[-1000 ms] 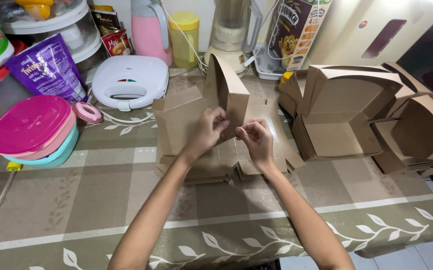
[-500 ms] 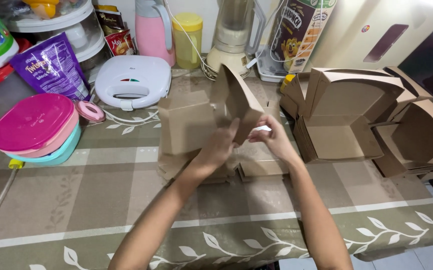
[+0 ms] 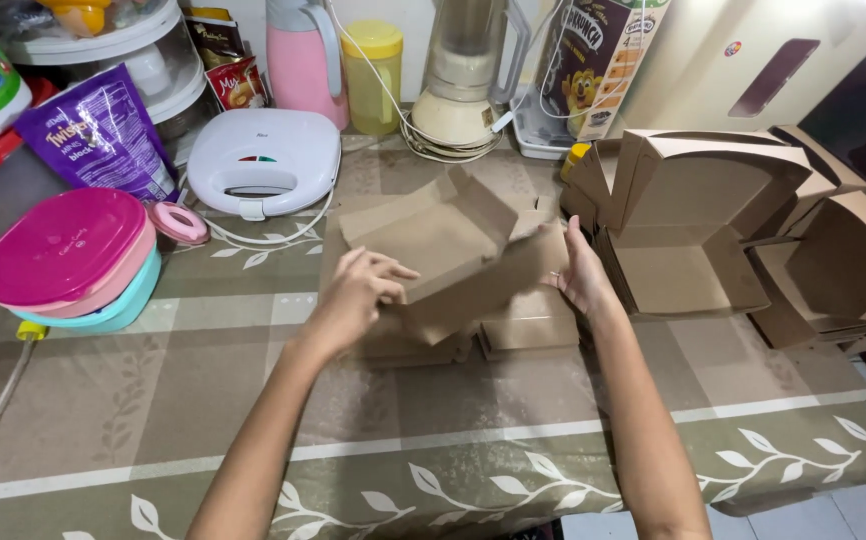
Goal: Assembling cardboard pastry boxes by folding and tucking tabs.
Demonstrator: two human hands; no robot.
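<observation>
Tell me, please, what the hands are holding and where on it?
A partly folded brown cardboard box: left hand pinches its left edge, right hand presses its right side.

bare tablecloth [image 3: 253, 420] near side, folded boxes [image 3: 713, 220] right, sandwich maker [image 3: 265, 160] and containers [image 3: 63, 255] left
</observation>
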